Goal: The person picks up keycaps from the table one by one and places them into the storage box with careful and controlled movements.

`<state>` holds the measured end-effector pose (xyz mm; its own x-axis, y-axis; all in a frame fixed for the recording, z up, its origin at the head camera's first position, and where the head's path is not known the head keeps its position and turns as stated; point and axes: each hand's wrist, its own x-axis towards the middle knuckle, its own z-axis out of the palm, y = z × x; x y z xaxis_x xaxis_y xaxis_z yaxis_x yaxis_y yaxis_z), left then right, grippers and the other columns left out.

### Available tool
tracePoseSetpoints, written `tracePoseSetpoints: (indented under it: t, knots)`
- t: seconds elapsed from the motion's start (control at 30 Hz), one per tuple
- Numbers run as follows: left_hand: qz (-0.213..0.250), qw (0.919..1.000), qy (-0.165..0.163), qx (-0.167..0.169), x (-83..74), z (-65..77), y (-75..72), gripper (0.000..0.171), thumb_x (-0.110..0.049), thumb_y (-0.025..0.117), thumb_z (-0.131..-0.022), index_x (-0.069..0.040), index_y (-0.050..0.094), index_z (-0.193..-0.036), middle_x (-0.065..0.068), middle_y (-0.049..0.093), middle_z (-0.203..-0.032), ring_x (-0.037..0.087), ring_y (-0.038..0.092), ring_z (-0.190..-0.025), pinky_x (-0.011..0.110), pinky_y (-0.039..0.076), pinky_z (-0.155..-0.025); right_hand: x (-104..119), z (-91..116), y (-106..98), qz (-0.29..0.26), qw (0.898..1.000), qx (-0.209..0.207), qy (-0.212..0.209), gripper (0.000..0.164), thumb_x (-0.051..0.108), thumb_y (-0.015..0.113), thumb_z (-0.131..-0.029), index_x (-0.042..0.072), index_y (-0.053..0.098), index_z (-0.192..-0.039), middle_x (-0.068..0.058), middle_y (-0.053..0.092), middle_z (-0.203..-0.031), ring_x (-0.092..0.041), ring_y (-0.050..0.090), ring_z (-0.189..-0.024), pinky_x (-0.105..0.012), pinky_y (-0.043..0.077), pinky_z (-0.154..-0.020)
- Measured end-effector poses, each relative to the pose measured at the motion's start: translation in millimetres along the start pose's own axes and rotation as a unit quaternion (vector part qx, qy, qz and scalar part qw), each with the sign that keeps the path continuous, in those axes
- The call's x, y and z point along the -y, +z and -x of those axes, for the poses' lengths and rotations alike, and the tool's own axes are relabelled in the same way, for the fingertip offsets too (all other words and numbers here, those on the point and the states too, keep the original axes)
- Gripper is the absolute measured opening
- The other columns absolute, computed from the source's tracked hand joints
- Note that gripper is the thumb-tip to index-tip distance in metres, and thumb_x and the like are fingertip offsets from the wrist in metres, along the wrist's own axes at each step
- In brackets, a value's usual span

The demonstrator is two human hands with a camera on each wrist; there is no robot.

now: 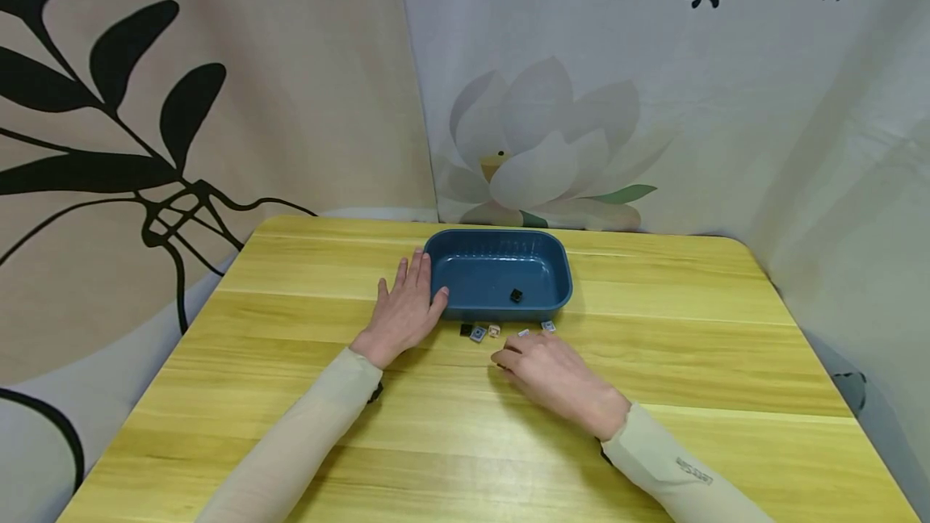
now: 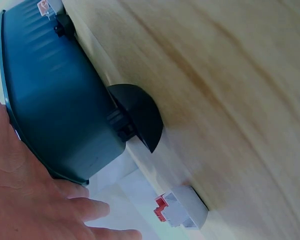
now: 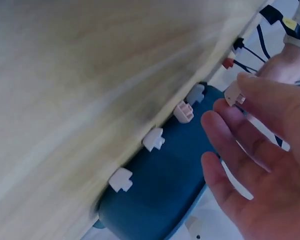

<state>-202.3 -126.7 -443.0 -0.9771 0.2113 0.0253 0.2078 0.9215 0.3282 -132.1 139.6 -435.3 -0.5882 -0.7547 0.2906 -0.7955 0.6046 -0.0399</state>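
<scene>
A blue rectangular tray (image 1: 465, 315) sits near the table's far edge. My left hand (image 1: 403, 309) lies with straight fingers along its left side, the thumb at the rim. Close in front of the tray, a row of small plastic pieces includes a black piece (image 1: 466, 330), a blue-grey piece (image 1: 477, 334) and a pinkish piece (image 1: 494, 331). Inside the tray rests another black piece (image 1: 516, 295). Over the table just before the row, my right hand (image 1: 555, 378) pinches a small whitish piece (image 3: 234, 93) between thumb and index finger, its other fingers loosely bent.
At the right end of the row lies another small piece (image 1: 548, 326), close to the tray's front wall. Wooden tabletop (image 1: 690, 329) extends to both sides and toward me. Printed curtains (image 1: 327, 103) hang behind the table.
</scene>
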Motion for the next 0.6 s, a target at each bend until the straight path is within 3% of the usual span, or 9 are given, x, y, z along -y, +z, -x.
tracePoseSetpoints:
  t: [0.6]
  knots:
    - [0.003,1.0000,-0.002,0.003,-0.6,0.5,-0.5,0.076,-0.049,0.031,-0.110,-0.001,0.009,-0.165,0.016,0.004,-0.173,0.041,0.009,-0.157,0.074,0.014,-0.117,-26.0,-1.5,-22.8,0.002,0.996,-0.080,0.044,0.022,0.016,0.080,-0.092,0.012,0.078,-0.114,-0.001,0.072,-0.103,-0.021,0.069,-0.091,-0.040,0.056,-0.080]
